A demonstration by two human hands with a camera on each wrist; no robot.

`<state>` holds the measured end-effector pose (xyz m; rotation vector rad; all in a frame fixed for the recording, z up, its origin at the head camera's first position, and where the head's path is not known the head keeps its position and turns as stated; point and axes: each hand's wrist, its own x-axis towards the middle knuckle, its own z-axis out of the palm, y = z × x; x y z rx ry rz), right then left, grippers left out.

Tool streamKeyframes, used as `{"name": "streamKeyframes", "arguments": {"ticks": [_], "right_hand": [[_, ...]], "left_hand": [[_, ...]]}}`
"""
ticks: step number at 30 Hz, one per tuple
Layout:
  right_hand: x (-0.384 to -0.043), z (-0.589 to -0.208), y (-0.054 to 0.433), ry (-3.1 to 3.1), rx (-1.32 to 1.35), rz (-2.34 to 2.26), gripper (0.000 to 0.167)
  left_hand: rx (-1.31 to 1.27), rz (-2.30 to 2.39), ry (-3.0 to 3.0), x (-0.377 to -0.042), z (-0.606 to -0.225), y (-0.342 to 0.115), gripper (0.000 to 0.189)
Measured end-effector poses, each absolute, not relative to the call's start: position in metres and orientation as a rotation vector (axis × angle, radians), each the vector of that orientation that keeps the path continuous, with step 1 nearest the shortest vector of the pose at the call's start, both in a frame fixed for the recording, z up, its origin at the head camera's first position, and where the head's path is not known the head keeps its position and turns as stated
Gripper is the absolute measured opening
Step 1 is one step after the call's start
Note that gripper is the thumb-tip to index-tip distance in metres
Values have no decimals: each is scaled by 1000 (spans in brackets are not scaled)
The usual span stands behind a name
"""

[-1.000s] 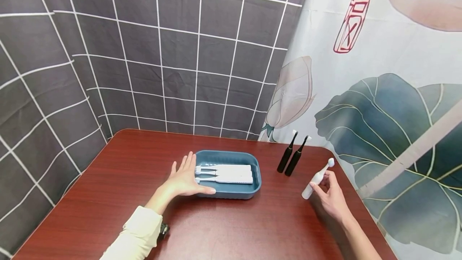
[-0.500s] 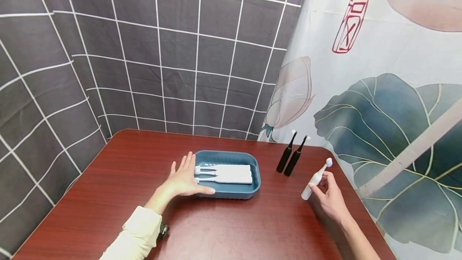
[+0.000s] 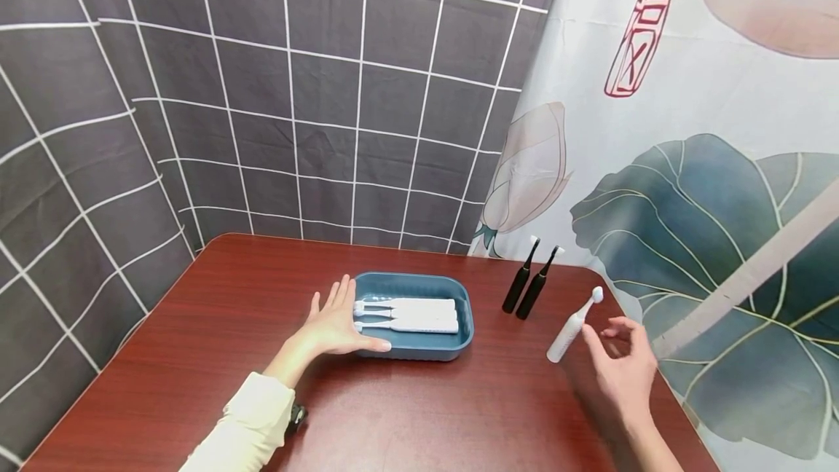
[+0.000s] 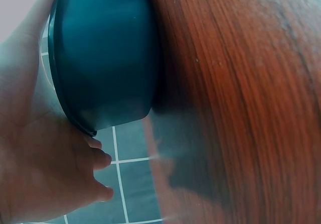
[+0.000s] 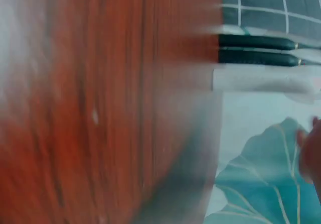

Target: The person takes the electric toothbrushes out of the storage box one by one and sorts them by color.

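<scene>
My left hand point(image 3: 333, 323) rests on the left end of a blue plastic basket point(image 3: 461, 347), fingers and thumb spread along its rim. In the left wrist view the basket's wall point(image 4: 105, 53) is right beside the palm. Inside the basket lie several white electric toothbrushes point(image 3: 422, 325), heads to the left, partly overlapping. Another white electric toothbrush point(image 3: 567, 336) stands upright on the table at the right, brush head up. My right hand point(image 3: 625, 370) is just right of it, apart from it, fingers loosely bent with nothing between them. The right wrist view shows only blurred fingertips.
Two black electric toothbrushes point(image 3: 532, 296) stand upright side by side behind the white one, near the table's back right edge. The reddish-brown table point(image 3: 419, 414) runs back to a grey gridded curtain point(image 3: 321, 93), with a leaf-printed curtain point(image 3: 682, 217) on the right.
My right hand has let go of the white electric toothbrush and moved a little to the right, leaving it standing. The left hand and the basket stay in place.
</scene>
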<state>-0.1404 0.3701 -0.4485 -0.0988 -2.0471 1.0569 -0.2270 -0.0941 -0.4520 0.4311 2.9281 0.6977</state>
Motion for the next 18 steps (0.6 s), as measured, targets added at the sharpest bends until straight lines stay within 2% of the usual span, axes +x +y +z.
{"name": "streamKeyframes", "arguments": {"ticks": [3, 5, 8, 12, 18], "right_hand": [[-136, -438, 354, -1830, 100, 966, 34], [-138, -431, 340, -1791, 284, 919, 33], [-147, -424, 314, -1864, 519, 923, 45], [-172, -426, 282, -2132, 647, 940, 64], [-211, -433, 237, -2420, 751, 956, 67]], "left_hand": [[431, 693, 2929, -227, -452, -95, 151], [432, 690, 2927, -227, -452, -95, 151], [433, 691, 2924, -228, -452, -94, 151], [434, 700, 2929, -228, -452, -95, 150], [427, 688, 2928, -228, -454, -94, 150]]}}
